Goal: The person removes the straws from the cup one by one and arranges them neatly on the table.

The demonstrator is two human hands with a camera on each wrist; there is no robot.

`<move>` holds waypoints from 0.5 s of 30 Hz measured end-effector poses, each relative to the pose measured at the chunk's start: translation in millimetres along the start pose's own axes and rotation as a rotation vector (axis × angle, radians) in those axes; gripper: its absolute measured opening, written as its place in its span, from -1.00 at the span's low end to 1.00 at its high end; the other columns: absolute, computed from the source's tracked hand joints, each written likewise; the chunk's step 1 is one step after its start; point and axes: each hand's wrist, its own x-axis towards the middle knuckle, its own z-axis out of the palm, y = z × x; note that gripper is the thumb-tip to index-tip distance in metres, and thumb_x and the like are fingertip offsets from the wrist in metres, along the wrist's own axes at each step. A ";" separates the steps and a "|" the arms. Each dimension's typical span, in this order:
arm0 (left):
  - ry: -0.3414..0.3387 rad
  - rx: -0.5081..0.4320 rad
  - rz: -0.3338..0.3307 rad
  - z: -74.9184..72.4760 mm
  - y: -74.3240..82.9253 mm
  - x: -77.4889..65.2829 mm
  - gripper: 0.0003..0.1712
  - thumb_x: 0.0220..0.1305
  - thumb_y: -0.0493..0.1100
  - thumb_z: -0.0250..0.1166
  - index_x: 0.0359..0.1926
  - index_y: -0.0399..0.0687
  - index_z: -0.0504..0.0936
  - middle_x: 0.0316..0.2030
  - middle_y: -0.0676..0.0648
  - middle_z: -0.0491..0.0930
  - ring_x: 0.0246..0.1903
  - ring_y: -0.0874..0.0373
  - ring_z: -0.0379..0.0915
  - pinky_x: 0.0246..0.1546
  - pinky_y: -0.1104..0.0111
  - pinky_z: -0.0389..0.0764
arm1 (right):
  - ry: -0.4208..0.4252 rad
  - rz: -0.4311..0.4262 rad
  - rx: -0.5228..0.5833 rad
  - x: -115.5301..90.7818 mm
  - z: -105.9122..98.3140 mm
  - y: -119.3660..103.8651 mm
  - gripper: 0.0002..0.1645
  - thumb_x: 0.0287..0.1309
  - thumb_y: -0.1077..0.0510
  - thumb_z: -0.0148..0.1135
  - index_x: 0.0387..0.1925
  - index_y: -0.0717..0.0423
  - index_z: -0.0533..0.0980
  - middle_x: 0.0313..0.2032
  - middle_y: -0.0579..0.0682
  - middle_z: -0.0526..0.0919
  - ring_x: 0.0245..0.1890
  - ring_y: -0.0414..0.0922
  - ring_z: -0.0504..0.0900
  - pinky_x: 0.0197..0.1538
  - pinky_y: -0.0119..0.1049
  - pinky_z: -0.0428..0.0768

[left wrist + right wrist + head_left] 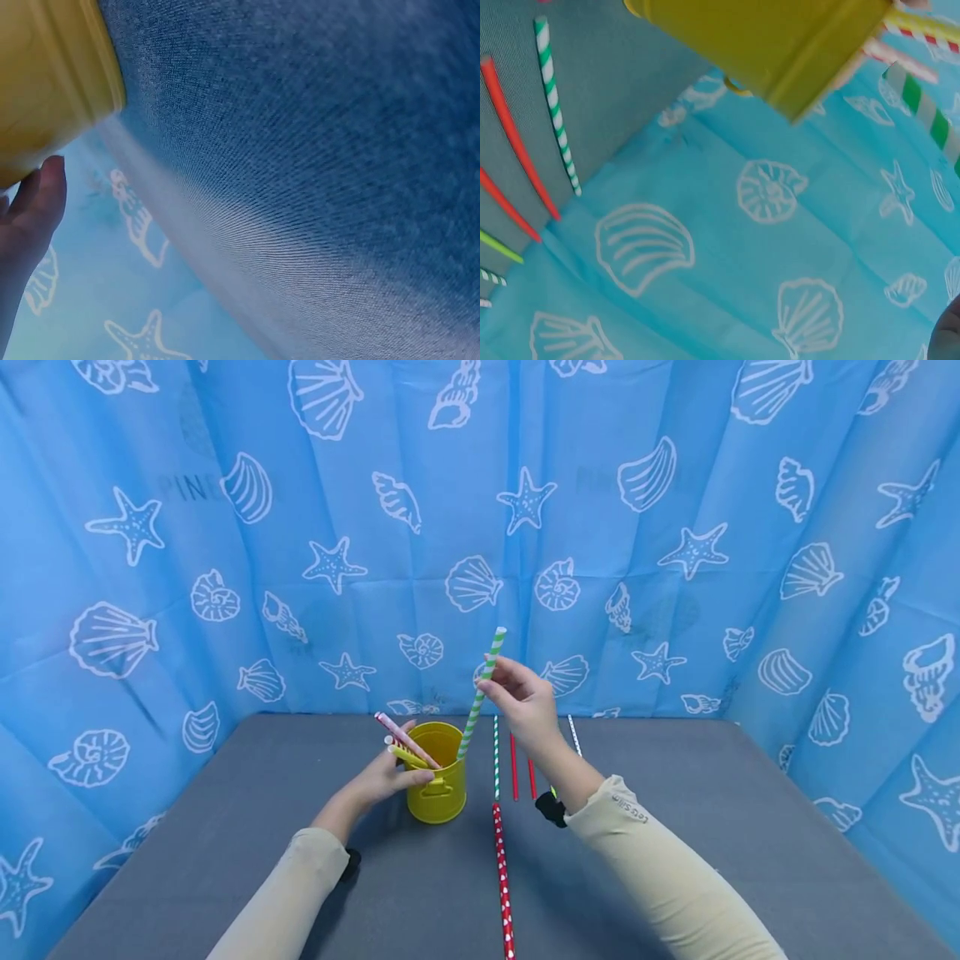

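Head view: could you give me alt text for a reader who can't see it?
A person's right hand pinches a green-striped straw, its lower end near the rim of a yellow bucket that the left hand grips. Other straws lean out of the bucket, and more straws lie on a gray table before a blue seashell-patterned curtain.

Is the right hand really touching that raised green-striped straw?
Touching: the head view shows the right hand pinching the raised green-striped straw between thumb and fingers.
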 end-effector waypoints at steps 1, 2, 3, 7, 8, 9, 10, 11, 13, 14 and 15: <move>0.011 -0.008 0.003 0.6 0.8 -0.1 0.12 0.24 -0.14 0.37 0.53 -0.10 -0.25 0.39 -0.32 0.06 0.36 -0.23 0.01 0.34 -0.17 -0.01 | 0.009 0.007 -0.001 0.7 -2.6 -2.7 -0.55 0.18 0.47 0.21 0.12 0.46 0.45 -0.29 0.20 0.63 -0.32 -0.31 0.59 -0.17 -0.46 0.59; 0.022 -0.015 0.006 1.4 1.6 -0.2 0.12 0.24 -0.14 0.37 0.53 -0.09 -0.25 0.39 -0.32 0.06 0.37 -0.23 0.01 0.34 -0.16 -0.01 | 0.014 0.014 -0.002 1.2 -5.2 -5.1 -0.52 0.18 0.46 0.21 0.16 0.45 0.43 -0.29 0.15 0.63 -0.33 -0.30 0.59 -0.17 -0.46 0.59; 0.026 -0.023 0.010 2.0 2.6 -0.4 0.12 0.24 -0.14 0.37 0.53 -0.08 -0.25 0.39 -0.32 0.07 0.37 -0.22 0.01 0.34 -0.16 0.00 | 0.014 0.021 -0.004 1.1 -7.8 -7.5 -0.48 0.19 0.45 0.21 0.20 0.42 0.40 -0.29 0.11 0.63 -0.33 -0.29 0.58 -0.17 -0.46 0.59; 0.024 -0.064 0.022 4.6 5.2 0.3 0.10 0.23 -0.16 0.38 0.53 -0.06 -0.21 0.34 -0.31 0.15 0.32 -0.20 0.10 0.34 -0.12 0.07 | -0.009 0.018 -0.003 -2.0 -19.6 -12.7 -0.35 0.18 0.48 0.20 0.31 0.33 0.30 -0.31 0.04 0.62 -0.37 -0.24 0.58 -0.20 -0.44 0.60; 0.018 -0.071 0.021 4.8 5.5 0.3 0.09 0.23 -0.16 0.37 0.53 -0.06 -0.20 0.33 -0.30 0.16 0.31 -0.19 0.12 0.34 -0.11 0.08 | -0.016 0.010 -0.012 -3.5 -22.9 -13.1 -0.34 0.18 0.49 0.20 0.32 0.32 0.30 -0.32 0.04 0.62 -0.38 -0.23 0.57 -0.22 -0.44 0.60; 0.013 -0.074 0.022 5.1 5.7 0.3 0.08 0.24 -0.17 0.37 0.53 -0.07 -0.19 0.32 -0.31 0.17 0.30 -0.19 0.13 0.34 -0.11 0.09 | -0.022 0.000 -0.024 -5.2 -26.3 -13.4 -0.33 0.17 0.49 0.20 0.32 0.31 0.29 -0.33 0.05 0.62 -0.38 -0.23 0.57 -0.24 -0.44 0.59; 0.016 -0.078 0.019 5.3 5.4 0.5 0.07 0.23 -0.18 0.37 0.52 -0.06 -0.17 0.32 -0.30 0.18 0.30 -0.19 0.14 0.34 -0.10 0.10 | -0.028 -0.011 -0.037 -7.1 -29.7 -13.5 -0.33 0.17 0.49 0.21 0.32 0.31 0.29 -0.34 0.07 0.62 -0.39 -0.24 0.57 -0.26 -0.45 0.59; 0.019 -0.076 0.015 5.5 5.3 0.7 0.06 0.23 -0.18 0.37 0.52 -0.07 -0.16 0.31 -0.31 0.19 0.29 -0.19 0.15 0.33 -0.11 0.10 | -0.035 -0.022 -0.049 -8.9 -33.4 -13.3 -0.33 0.16 0.49 0.21 0.32 0.31 0.30 -0.34 0.09 0.62 -0.40 -0.24 0.57 -0.29 -0.44 0.58; 0.025 -0.070 0.010 5.5 4.1 1.3 0.05 0.24 -0.18 0.36 0.52 -0.07 -0.15 0.31 -0.31 0.21 0.29 -0.20 0.15 0.33 -0.11 0.11 | -0.053 -0.037 -0.084 -12.8 -41.0 -12.6 -0.36 0.16 0.50 0.21 0.29 0.33 0.33 -0.35 0.10 0.62 -0.42 -0.25 0.56 -0.31 -0.44 0.58; 0.027 -0.072 0.005 5.7 4.2 1.3 0.04 0.24 -0.18 0.36 0.52 -0.07 -0.15 0.31 -0.31 0.21 0.30 -0.20 0.15 0.33 -0.12 0.10 | -0.062 -0.046 -0.100 -14.7 -44.7 -12.4 -0.38 0.15 0.50 0.21 0.27 0.34 0.34 -0.35 0.11 0.62 -0.43 -0.25 0.55 -0.33 -0.44 0.58; 0.027 -0.072 -0.004 5.7 3.6 1.8 0.04 0.25 -0.19 0.35 0.52 -0.09 -0.16 0.32 -0.32 0.21 0.30 -0.21 0.14 0.33 -0.13 0.10 | -0.073 -0.050 -0.111 -16.6 -48.4 -11.8 -0.40 0.15 0.51 0.21 0.25 0.37 0.35 -0.35 0.11 0.62 -0.45 -0.22 0.55 -0.34 -0.43 0.59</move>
